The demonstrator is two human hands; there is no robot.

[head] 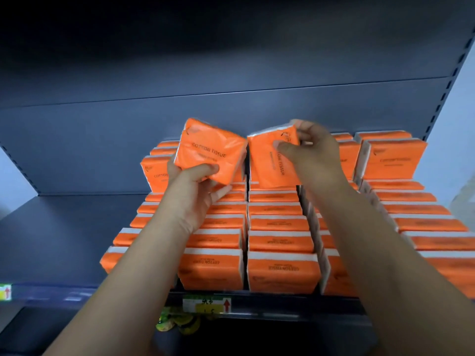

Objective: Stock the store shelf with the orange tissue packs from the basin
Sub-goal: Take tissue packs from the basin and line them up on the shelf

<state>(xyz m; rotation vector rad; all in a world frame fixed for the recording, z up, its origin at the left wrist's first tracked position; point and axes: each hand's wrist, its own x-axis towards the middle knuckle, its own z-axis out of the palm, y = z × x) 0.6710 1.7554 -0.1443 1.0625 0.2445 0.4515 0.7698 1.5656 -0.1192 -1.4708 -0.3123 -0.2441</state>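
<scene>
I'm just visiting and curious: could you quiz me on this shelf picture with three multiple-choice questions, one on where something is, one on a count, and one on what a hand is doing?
1. Where is the bare stretch of the dark blue-grey metal shelf?
A) left of the stocked orange tissue packs
B) right of them
C) in front of them

2. How many packs are lifted in the hands?
A) one
B) two
C) three

3. What is the left hand doing?
A) lying flat on the shelf
B) hanging empty
C) gripping an orange plastic-wrapped tissue pack

Answers:
1 A: the shelf floor shows bare only on the left.
2 B: the left hand holds one pack and the right hand holds a second orange pack.
3 C: its thumb and fingers curl round the pack.
</scene>
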